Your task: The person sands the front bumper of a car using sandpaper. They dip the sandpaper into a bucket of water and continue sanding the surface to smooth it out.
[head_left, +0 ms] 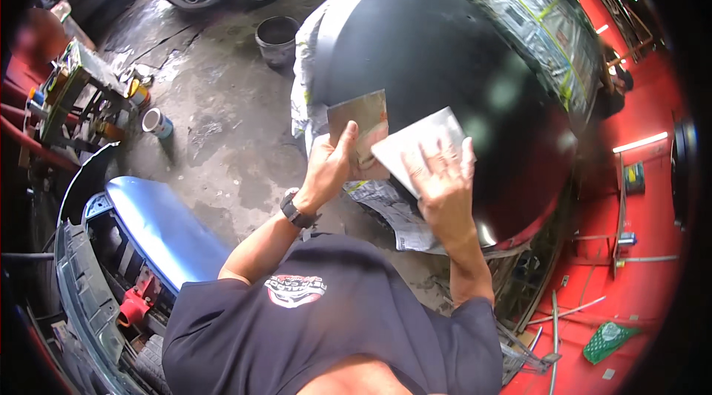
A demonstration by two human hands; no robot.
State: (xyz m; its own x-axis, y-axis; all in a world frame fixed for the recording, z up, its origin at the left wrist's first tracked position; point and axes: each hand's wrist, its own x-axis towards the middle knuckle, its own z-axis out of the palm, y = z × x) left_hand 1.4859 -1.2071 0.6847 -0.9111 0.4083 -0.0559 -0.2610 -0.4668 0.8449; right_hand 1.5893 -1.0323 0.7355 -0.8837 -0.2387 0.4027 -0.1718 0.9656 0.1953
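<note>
the grey floor [222,135] bears a dark bucket [275,52] and a small can [158,125].

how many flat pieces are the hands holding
2: a shiny greyish rectangular plate in the left hand, and a white flat piece in the right hand. More could be hidden behind.

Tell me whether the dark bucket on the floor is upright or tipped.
Upright: the dark bucket stands on its base on the floor, its round open mouth facing up. How full it is, I cannot tell.

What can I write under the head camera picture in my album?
Left hand with a thin plate, right hand with a pale flat sheet, beside a dark car hood.
</note>
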